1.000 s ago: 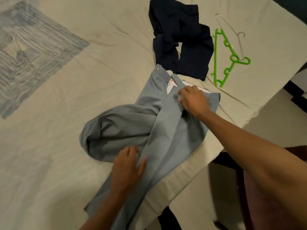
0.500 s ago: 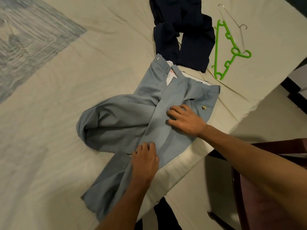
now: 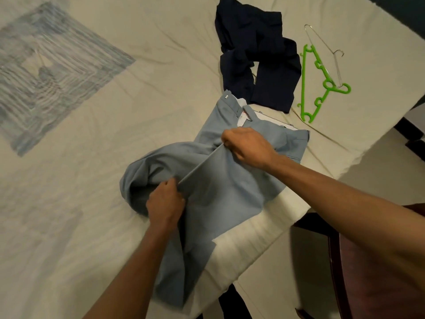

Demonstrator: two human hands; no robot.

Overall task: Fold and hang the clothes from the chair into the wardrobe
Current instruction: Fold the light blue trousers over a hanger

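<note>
The grey-blue trousers lie crumpled near the bed's edge, waistband toward one o'clock and one leg trailing over the side toward six. They look like light, limp woven cloth: nothing stiff to lean on, so any loose part should sag and bunch, as the rumpled heap at nine o'clock of the hands shows. The best holds are probably along a seam or crease, or at the firmer waistband, with two hands spread apart to keep the line taut.

That is how the grip stands now. The right hand has its fingers pinched together on the upper end of a raised fold, and the left hand is closed on the lower end; the edge between them runs straight and tight.

A dark navy garment lies at twelve o'clock of the trousers, touching the waistband (apparently waiting its turn). A green hanger and a wire hanger lie at one o'clock.
</note>
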